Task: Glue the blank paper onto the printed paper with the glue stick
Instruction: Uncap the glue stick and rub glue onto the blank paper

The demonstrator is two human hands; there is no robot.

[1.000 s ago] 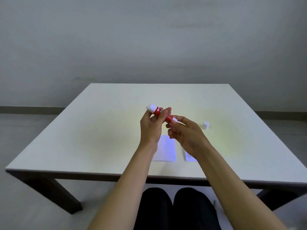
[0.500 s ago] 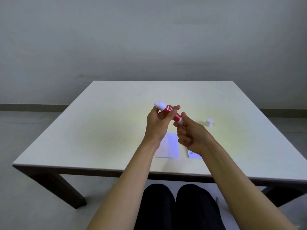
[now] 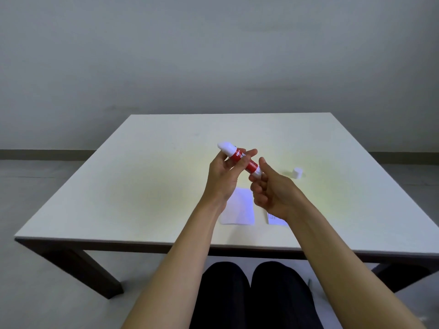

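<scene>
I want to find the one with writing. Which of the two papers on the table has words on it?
The printed paper, on the right, mostly hidden under the right hand; small lines of text show on its corner. The blank paper, beside it on the left, is plain white.

One table (image 3: 147, 186) carries everything. Above it are two hands: one left hand (image 3: 222, 179) and one right hand (image 3: 273, 195). Between them is one glue stick (image 3: 244, 161), red with a white tip. On the table lie two sheets of paper: one blank paper (image 3: 240, 210) near the front edge, and one printed paper (image 3: 275, 219) just to the right of it, mostly hidden by the right hand. One small white cap (image 3: 297, 173) stands on the table, farther right and back.
</scene>
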